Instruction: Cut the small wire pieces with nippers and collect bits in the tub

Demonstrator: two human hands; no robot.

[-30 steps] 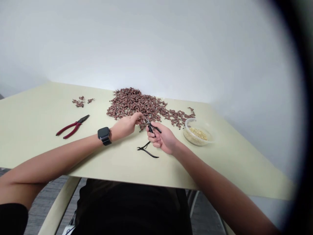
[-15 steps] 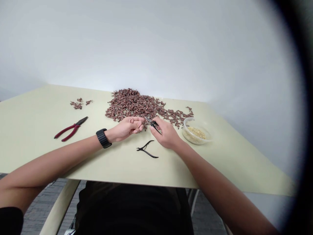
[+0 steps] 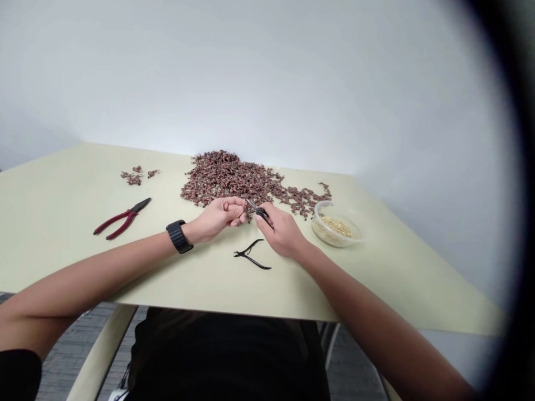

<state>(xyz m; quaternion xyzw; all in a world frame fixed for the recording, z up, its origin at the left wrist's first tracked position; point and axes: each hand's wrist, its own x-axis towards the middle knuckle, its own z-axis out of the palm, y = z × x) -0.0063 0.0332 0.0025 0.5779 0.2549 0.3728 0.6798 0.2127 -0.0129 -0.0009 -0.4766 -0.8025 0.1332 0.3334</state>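
Note:
My left hand (image 3: 219, 217), below a black watch band, is closed with its fingertips pinched; whatever small piece they hold is too small to make out. In my right hand (image 3: 284, 227) is a pair of small black-handled pliers (image 3: 264, 215), their metal tip reaching to my left fingertips. Just behind both hands spreads a heap of small reddish-brown pieces (image 3: 228, 178) with dark ends and thin wire-like bits. On the table in front of my hands lies a pair of black nippers (image 3: 252, 254), handles spread.
Red-handled pliers (image 3: 122, 219) lie to the left on the pale yellow table (image 3: 188, 284). A few brown pieces (image 3: 134, 179) sit apart at the back left. Right of my hands stands a clear plastic tub (image 3: 321, 236) with gold-coloured bits. A wall (image 3: 234, 72) rises behind the table.
Hardly anything differs. My left fingers have curled slightly, and my right hand has shifted a touch with the pliers. The tools and the heap stay put.

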